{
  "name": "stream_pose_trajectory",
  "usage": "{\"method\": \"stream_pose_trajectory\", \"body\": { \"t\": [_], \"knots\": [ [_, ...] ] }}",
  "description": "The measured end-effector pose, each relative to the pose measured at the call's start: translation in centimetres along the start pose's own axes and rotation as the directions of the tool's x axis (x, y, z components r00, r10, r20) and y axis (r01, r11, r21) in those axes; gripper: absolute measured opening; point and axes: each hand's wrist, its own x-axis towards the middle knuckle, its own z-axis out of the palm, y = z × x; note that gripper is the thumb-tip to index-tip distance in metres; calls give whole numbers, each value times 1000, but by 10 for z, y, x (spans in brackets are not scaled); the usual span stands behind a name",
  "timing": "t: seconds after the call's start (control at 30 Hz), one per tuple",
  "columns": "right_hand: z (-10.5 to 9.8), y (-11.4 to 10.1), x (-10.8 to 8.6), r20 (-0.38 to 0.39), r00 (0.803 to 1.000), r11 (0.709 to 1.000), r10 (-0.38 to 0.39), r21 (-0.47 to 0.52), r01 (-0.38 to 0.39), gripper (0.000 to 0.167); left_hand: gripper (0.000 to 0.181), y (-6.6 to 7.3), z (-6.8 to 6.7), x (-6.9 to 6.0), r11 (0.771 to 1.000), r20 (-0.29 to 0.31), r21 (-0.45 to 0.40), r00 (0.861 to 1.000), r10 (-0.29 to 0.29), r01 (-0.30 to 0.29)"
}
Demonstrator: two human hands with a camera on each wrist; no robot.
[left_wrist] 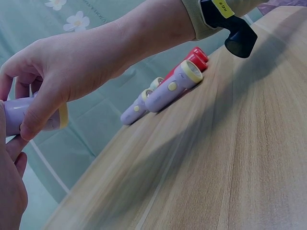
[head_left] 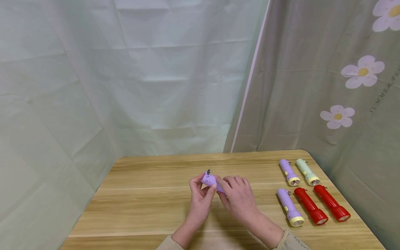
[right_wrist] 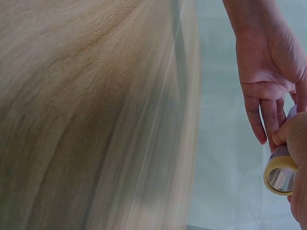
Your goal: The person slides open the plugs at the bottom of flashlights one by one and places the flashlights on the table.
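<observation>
A purple flashlight (head_left: 208,180) is held above the middle of the table, tilted, its tail end toward the upper left. A small dark piece sticks up from that end. My left hand (head_left: 200,199) pinches the tail end between thumb and fingers. Around the body nearer the head, my right hand (head_left: 240,198) grips it and covers much of it in the head view. The yellow-rimmed head of the flashlight (right_wrist: 280,175) shows below the right hand in the right wrist view. In the left wrist view, the right thumb lies along the purple body (left_wrist: 17,115).
Several flashlights lie at the table's right side: a purple one (head_left: 287,172) and a pale green one (head_left: 307,172) behind, another purple one (head_left: 290,207) and two red ones (head_left: 310,206) (head_left: 332,203) in front. Curtains (head_left: 175,76) hang behind the wooden table (head_left: 140,198).
</observation>
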Motion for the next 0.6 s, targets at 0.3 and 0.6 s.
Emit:
{"method": "stream_pose_trajectory", "body": {
  "t": [0.3,0.6],
  "knots": [
    [-1,-1,0,5,1000,1000,5,16,-6,49,54,-1,0,0,1000,2,-14,1000,13,-13],
    [-1,-1,0,11,1000,1000,14,22,-14,48,55,-1,1,0,999,3,-28,1000,29,-29]
  ]
}}
